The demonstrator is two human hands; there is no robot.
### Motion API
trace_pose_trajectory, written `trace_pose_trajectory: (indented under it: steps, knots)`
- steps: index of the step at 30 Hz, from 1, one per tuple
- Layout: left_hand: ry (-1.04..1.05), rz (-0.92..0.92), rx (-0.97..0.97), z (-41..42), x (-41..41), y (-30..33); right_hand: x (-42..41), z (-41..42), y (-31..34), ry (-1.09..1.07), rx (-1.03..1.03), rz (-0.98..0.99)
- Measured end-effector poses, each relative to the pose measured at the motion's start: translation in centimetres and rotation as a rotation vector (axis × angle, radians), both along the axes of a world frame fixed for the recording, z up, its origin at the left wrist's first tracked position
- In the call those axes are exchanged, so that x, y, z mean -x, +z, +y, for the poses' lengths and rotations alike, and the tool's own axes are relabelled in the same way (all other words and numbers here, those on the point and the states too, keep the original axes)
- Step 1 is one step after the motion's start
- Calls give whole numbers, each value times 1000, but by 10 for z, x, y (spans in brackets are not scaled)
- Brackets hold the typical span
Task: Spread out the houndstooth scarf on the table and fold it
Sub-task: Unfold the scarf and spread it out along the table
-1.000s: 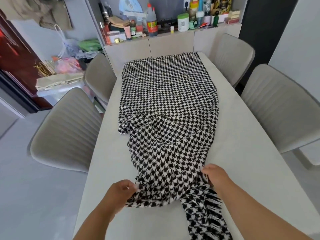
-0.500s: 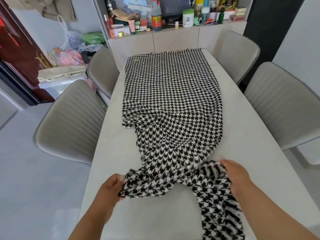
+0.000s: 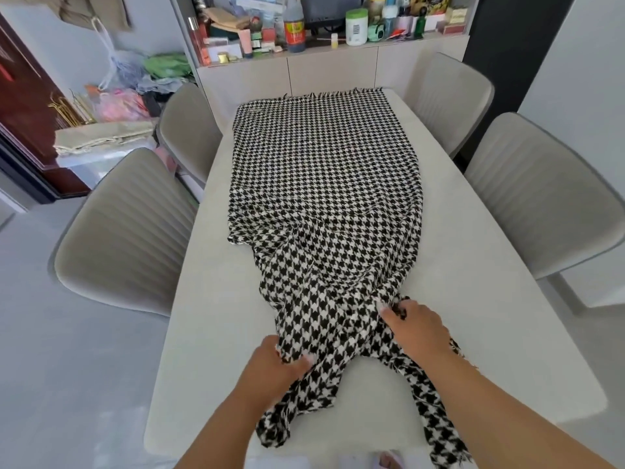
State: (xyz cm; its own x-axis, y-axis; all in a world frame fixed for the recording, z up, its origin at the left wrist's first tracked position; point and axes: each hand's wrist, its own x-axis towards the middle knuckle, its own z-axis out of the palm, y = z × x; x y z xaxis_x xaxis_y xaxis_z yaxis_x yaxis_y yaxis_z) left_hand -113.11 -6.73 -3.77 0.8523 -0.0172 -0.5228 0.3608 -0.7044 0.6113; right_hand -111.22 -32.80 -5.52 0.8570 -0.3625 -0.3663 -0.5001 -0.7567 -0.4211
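Soft black-and-white houndstooth scarf [image 3: 324, 184] lay flat along the pale grey table [image 3: 473, 282] but bunched at the near end, where the left hand [image 3: 270, 367] and right hand [image 3: 416, 326] each pinched the floppy, light cloth, best held by its edges.

Two bare forearms reach in from the bottom edge, with no sleeves, cuffs, watch, bracelet or gloves showing anywhere along them. The left hand [image 3: 270, 367] and the right hand [image 3: 417, 328] are both uncovered, and no rings can be made out on the fingers [image 3: 389, 311]. The fingernails look short and pale. Nothing else of the person's body or clothing can be told apart.
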Motion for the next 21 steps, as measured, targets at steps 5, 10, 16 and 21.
trace_pose_trajectory:
  steps: [5, 10, 16, 21]
  knots:
    - [170, 105, 401, -14, -16, 18, 7, 8, 5, 128, -345, 266]
    - [180, 131, 865, -31, -30, 52, 12, 6, 3, -408, -1186, 229]
    - [730, 168, 106, -9, -28, -28, 27, 15, -3, -732, -1371, 149]
    - [724, 281, 669, -31, -20, -19, 18, 18, 23, -765, -1359, 62]
